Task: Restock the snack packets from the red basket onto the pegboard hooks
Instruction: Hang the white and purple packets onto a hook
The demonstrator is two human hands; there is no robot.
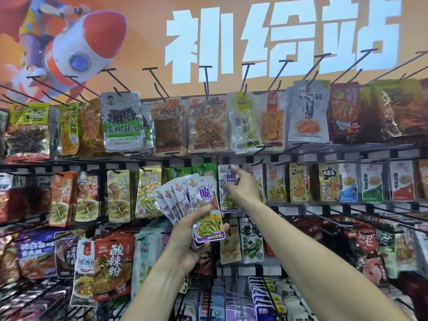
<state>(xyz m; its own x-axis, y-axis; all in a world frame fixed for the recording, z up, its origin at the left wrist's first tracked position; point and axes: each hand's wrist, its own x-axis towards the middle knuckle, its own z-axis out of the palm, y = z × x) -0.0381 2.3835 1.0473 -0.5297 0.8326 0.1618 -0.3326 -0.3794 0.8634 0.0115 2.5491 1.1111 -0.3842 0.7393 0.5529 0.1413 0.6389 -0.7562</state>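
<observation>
Packet (228, 181) of purple-and-white snacks sat at the middle-row hook (229, 168), pinched near its top by the right hand (240, 185). Whether its hole had caught the hook could not be told; if not, letting go would likely drop it. Just left and nearer, the left hand (190, 230) gripped a fanned stack of matching packets (199, 205); a loosened thumb could spill them. The red basket was out of view.

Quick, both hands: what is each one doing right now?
Left hand: closed, gripping a fanned stack of purple-white packets.
Right hand: closed, pinching one matching packet at the hook.
</observation>
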